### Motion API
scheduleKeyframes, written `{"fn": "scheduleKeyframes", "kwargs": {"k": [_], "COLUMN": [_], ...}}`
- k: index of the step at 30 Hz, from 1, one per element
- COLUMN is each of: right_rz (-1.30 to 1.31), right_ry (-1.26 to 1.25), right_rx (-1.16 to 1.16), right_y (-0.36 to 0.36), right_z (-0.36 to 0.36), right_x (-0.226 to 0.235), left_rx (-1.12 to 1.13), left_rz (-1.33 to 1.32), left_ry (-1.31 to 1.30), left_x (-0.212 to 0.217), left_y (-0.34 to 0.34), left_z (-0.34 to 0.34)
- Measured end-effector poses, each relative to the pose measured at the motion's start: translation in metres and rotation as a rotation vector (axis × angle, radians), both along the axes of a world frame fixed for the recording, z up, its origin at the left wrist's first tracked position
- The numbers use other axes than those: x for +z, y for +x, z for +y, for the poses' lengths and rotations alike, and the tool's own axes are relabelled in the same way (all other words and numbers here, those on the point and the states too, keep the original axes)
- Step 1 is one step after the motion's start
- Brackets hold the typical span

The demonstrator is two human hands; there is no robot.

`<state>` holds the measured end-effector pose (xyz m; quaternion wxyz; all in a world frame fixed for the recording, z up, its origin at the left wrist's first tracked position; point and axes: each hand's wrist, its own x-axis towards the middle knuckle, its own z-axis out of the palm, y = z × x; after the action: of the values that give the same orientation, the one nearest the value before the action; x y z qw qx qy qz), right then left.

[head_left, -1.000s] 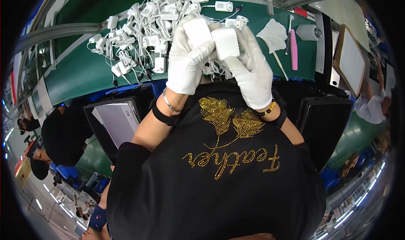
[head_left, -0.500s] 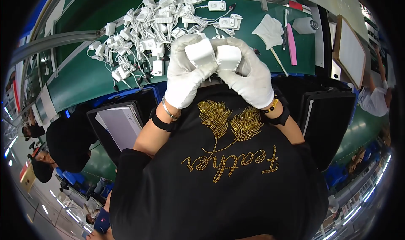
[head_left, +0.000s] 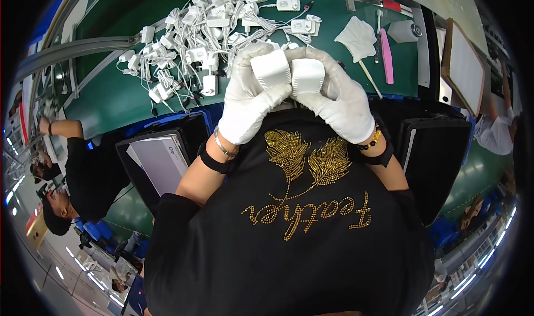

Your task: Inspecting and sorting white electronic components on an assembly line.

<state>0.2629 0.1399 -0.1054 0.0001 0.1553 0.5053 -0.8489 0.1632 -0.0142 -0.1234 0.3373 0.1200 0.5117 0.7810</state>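
Two white power adapters are held side by side above the near edge of the green work surface. My left hand [head_left: 247,93], in a white glove, is closed around the left adapter [head_left: 271,70], thumb along its lower edge. The right adapter [head_left: 307,76] is gripped by my right hand [head_left: 346,101], gloved the same way. Smooth rounded faces with small ridges on the lower edges show on both. The two adapters nearly touch; whether they meet is hard to tell. Their far sides and most of my fingers are hidden.
Behind my hands lies a tangled heap of white adapters with cables [head_left: 194,55]. To the right are a white cloth [head_left: 356,38] on a stick, a toothbrush [head_left: 379,32], a pink tool [head_left: 386,60] and a white bottle [head_left: 401,31]. Black bins [head_left: 436,155] stand at both sides. Another person [head_left: 92,166] works at left.
Both hands, with the adapters in them, have shifted slightly to the right. At left, the other person's forearm has come into view.
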Motion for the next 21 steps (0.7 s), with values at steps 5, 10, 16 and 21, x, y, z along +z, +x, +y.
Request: {"fn": "scheduleKeyframes", "kwargs": {"k": [5,10,16,21], "right_rz": [0.041,0.131,0.059,0.196], "right_ry": [0.331,0.282,0.199,0.476], "right_rx": [0.024,-0.066,-0.304,-0.427], "right_y": [0.007,0.008,-0.008,-0.014], "right_z": [-0.002,-0.005,-0.021,-0.018], "right_x": [-0.011,-0.002,0.011,-0.005], "left_rx": [-0.062,-0.047,0.024,0.039], "left_rz": [0.041,0.313,0.701,0.939], "left_ry": [0.028,-0.106,-0.143,-0.289], "left_x": [0.006,-0.007,-0.025,-0.008], "left_y": [0.007,0.017,0.025,0.027], "left_z": [0.001,0.003,0.012,0.018]}}
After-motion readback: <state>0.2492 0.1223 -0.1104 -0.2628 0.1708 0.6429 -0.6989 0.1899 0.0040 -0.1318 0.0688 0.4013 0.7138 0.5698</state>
